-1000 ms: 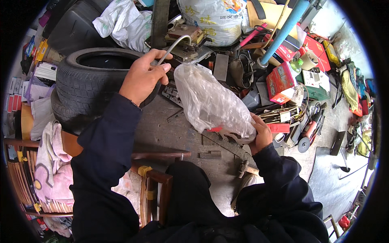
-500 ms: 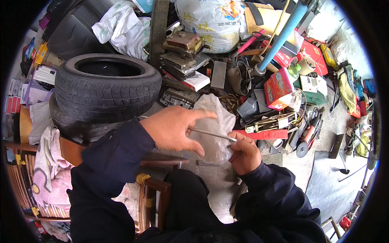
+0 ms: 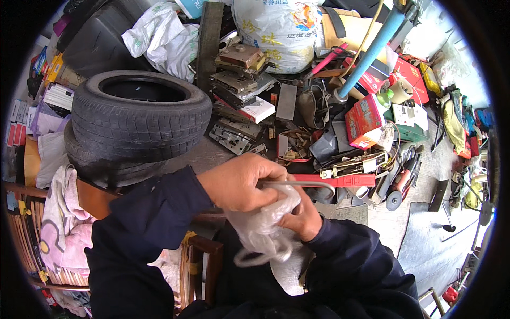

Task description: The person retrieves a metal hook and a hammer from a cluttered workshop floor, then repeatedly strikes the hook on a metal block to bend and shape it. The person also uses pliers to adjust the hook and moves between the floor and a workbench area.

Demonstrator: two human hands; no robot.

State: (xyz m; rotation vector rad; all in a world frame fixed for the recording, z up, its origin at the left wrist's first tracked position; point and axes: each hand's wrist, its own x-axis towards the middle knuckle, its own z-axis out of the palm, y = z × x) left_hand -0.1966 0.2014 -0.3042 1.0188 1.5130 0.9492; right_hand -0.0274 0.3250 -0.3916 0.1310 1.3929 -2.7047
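Two stacked car tyres (image 3: 139, 126) loom large on the left of my feed. Next, I see a crumpled clear plastic bag (image 3: 263, 226) hanging bunched between the left hand (image 3: 241, 182) and the right hand (image 3: 303, 217), whose thumb and fingers pinch it. Slimmest is a metal rod (image 3: 311, 184), clamped in the left hand's curled fingers, its hooked end jutting rightward.

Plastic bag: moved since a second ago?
Yes, toward the person's body: about level with the tyre stack before, the plastic bag now sits lower in the view.
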